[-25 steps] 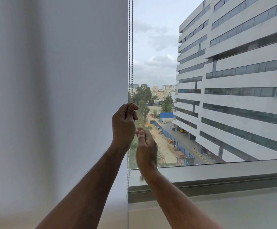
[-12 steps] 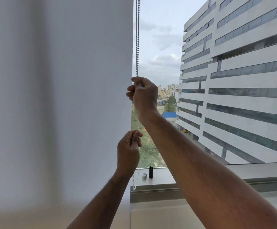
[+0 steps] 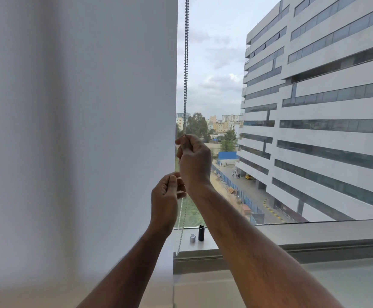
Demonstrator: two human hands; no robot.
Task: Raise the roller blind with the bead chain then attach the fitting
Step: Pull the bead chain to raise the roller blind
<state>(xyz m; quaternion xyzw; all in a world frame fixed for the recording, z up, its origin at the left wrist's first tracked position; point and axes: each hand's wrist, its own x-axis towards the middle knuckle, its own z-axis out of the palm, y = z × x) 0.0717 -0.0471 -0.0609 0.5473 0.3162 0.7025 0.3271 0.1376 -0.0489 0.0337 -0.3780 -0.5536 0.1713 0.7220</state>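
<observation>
Both fists grip the silvery metal bead chain [image 3: 186,63] beside the smooth white roller blind [image 3: 92,130]: right hand [image 3: 194,162] above, left hand [image 3: 164,200] just below.

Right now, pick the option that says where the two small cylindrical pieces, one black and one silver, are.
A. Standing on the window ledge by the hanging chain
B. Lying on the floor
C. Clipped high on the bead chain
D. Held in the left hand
A: the black piece and the silver piece stand on the window ledge, just right of the bead chain.
</observation>
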